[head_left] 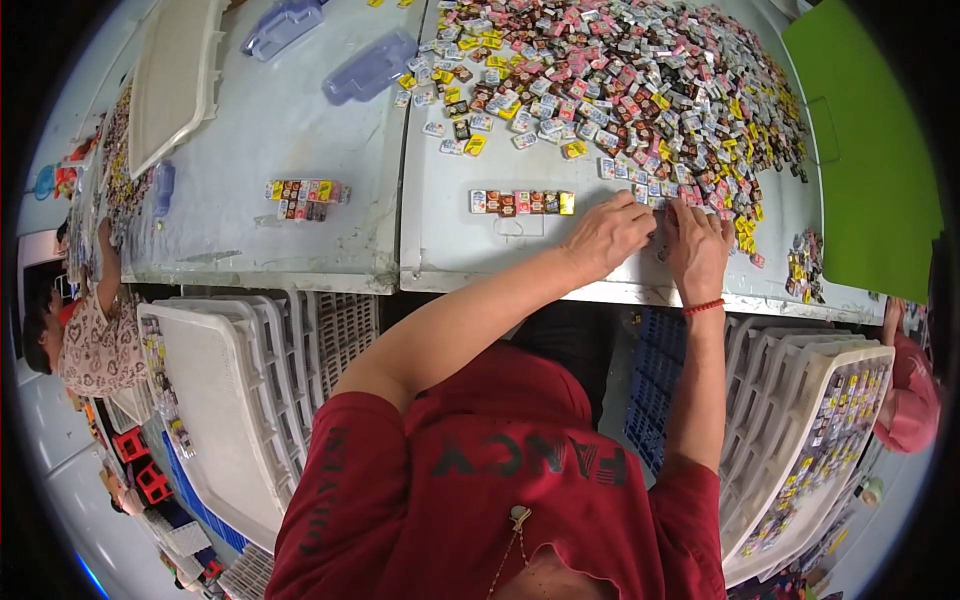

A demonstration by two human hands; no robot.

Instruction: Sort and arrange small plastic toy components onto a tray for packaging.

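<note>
My left hand (pixel 615 235) rests over the table with its fingers closed in a pinch, beside a short line of small white carton-shaped pieces (pixel 640 188). Close to its right, my right hand (pixel 697 250) has its fingers curled down at the near edge of the big heap of small carton-shaped pieces (pixel 640 90), which are pink, white, brown and yellow. What either set of fingertips holds is hidden. A neat row of pieces (pixel 520 203) in white, brown, black and yellow lies left of my left hand. A red bracelet (pixel 704 307) circles my right wrist.
Another cluster of pieces (pixel 305 198) sits on the left tabletop, past a seam. Blue-grey plastic trays (pixel 370 68) lie farther back. Stacked white trays (pixel 215 410) stand below the table edge on both sides. A green panel (pixel 865 140) borders the right. Co-workers (pixel 105 340) are at both sides.
</note>
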